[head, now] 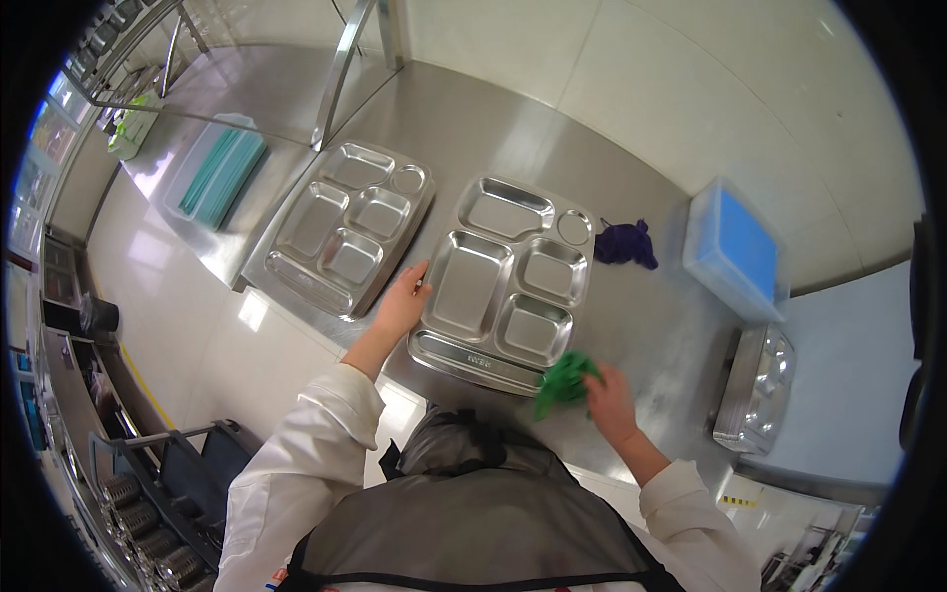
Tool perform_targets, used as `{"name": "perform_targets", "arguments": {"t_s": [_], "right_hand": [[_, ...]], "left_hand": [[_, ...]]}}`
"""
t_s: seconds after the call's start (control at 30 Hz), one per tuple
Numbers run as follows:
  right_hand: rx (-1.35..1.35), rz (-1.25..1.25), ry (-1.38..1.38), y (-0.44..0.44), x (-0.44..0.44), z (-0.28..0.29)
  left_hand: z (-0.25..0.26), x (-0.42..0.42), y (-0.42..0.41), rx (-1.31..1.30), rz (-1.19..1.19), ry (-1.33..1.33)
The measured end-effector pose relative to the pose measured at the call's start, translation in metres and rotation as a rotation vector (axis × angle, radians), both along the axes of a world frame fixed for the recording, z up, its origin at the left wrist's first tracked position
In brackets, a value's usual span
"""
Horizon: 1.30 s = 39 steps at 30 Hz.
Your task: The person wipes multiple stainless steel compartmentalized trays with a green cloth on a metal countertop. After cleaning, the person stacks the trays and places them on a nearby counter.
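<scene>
Before me on the steel counter lies a stainless steel compartment tray, seemingly on top of others. The fingers of my left hand rest against its left edge; whether they grip it is hard to tell. My right hand holds a crumpled green cloth at the tray's near right corner. Left of it sits a stack of similar compartment trays. A dark purple cloth lies just beyond the tray's right edge.
A translucent plastic box with a blue lid or contents stands at the right, near a stack of steel trays. On the left, a clear bin holds teal items. A metal upright rises behind the left stack. A dark cart stands lower left.
</scene>
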State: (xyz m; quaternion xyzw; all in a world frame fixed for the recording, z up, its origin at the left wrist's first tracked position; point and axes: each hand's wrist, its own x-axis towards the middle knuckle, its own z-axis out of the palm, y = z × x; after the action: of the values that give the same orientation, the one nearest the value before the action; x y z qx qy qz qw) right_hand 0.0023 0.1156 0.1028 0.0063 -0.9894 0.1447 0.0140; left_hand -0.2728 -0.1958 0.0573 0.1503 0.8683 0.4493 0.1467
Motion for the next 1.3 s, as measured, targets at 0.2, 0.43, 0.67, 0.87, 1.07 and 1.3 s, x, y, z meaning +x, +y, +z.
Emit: {"name": "perform_targets", "arguments": {"t_s": [0.2,0.43,0.67,0.87,1.07,1.3], "right_hand": [[-0.160,-0.110,0.228,-0.066,-0.112,0.018],[-0.195,0.069,-0.077,-0.064,-0.078,0.024],[-0.053,-0.263,-0.247,0.012,-0.036,0.067],[-0.301,-0.447,0.048,-0.004,-0.053,0.103],[-0.323,-0.579,0.191,0.002,-0.034,0.120],[-0.268,-0.605,0.248,0.002,-0.054,0.131]], "left_hand": [[-0.017,0.021,0.013,-0.078,0.119,0.511],[0.007,0.029,0.010,-0.168,0.098,0.330],[0.015,0.026,0.014,-0.249,0.010,0.227],[0.045,0.025,0.003,-0.225,0.103,0.246],[0.096,-0.061,-0.103,0.251,0.395,0.014],[0.007,-0.173,-0.268,0.400,0.537,-0.372]]}}
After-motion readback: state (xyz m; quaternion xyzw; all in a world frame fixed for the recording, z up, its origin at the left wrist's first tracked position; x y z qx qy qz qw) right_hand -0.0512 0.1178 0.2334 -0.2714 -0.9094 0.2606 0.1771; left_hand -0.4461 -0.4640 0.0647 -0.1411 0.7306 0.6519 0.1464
